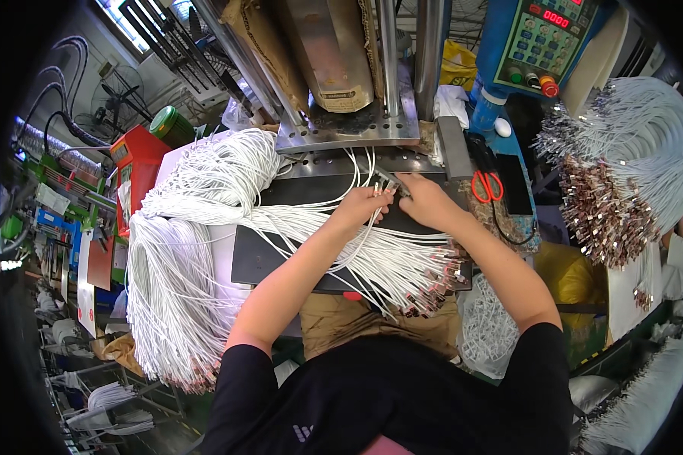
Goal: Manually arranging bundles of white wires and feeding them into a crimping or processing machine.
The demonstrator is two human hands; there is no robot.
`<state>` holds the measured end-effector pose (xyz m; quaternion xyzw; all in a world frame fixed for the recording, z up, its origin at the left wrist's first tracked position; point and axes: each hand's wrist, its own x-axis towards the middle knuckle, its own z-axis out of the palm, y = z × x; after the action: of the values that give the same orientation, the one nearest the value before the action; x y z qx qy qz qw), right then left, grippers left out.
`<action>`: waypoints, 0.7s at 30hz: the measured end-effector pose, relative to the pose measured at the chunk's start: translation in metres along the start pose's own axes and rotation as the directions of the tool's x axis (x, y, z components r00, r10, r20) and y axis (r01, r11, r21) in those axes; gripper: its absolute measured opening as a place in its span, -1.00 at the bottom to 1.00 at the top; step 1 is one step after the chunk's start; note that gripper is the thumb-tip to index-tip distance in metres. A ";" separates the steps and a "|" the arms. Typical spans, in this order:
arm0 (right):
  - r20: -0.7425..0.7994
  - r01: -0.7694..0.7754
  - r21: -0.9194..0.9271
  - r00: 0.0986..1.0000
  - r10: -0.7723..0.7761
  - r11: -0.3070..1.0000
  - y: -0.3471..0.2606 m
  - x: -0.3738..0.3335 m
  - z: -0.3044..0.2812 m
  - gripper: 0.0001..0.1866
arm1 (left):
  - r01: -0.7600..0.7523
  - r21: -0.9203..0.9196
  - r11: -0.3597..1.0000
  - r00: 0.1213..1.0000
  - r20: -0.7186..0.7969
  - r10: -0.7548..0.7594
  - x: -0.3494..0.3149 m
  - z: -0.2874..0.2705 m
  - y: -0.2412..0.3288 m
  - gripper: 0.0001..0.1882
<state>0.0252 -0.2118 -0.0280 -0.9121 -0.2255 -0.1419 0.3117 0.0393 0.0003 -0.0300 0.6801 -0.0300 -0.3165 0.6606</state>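
My left hand [363,206] is closed in a pinch on the connector ends of a few white cables [357,171], in front of the press plate. Beside it, my right hand [429,200] has its fingers curled on a small grey metal block [392,179]; the fingertips are partly hidden. Both hands are close together, with the connector ends between them. Under my left forearm a spread bundle of white cables [372,254] lies across the black work surface [254,254]. Its reddish metal-tipped ends point to the right, toward my body.
Above the hands stands a press with a steel plate [349,135] and upright columns. More white cables [171,296] hang over the left side. Scissors with red handles [487,186] lie at the right, below a control panel [542,45]. A large cable bundle [637,159] hangs far right.
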 end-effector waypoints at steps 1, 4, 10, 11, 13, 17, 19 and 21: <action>0.142 -0.245 0.261 0.966 0.214 0.934 -0.001 0.002 -0.001 -0.62 | -0.020 0.031 0.999 1.000 -0.002 0.020 0.000 0.001 -0.002 -0.75; 0.332 -0.592 0.534 0.803 0.495 0.603 -0.003 0.004 -0.003 -0.62 | -0.055 0.100 0.993 0.998 0.008 0.055 0.000 0.009 -0.002 -0.79; 0.174 -0.588 0.566 0.771 0.613 0.579 0.001 -0.007 0.017 -0.63 | -0.006 0.116 0.993 0.999 0.042 0.001 0.004 0.014 0.002 -0.77; 0.174 -0.587 0.566 0.772 0.612 0.580 0.002 -0.008 0.020 -0.63 | -0.005 0.097 0.995 0.999 0.045 0.000 0.004 0.013 0.002 -0.76; 0.077 -0.532 0.447 0.824 0.562 0.719 -0.009 -0.010 0.019 -0.63 | 0.003 0.068 0.998 0.999 0.052 -0.007 0.003 0.012 0.001 -0.76; 0.073 -0.490 0.475 0.850 0.522 0.731 0.011 -0.010 0.016 -0.61 | 0.028 0.048 0.998 0.998 0.058 -0.030 0.004 -0.002 0.005 -0.74; 0.091 -0.486 0.521 0.849 0.521 0.702 0.017 -0.009 0.016 -0.61 | 0.047 0.121 0.992 0.998 0.035 -0.052 0.004 -0.014 0.007 -0.73; 0.189 -0.528 0.585 0.827 0.529 0.616 0.021 -0.010 0.016 -0.61 | 0.044 0.190 0.981 0.998 0.030 -0.050 0.006 -0.015 0.003 -0.73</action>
<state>0.0290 -0.2201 -0.0549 -0.7844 0.0195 0.0364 0.6188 0.0522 0.0100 -0.0302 0.7348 -0.0553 -0.3394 0.5847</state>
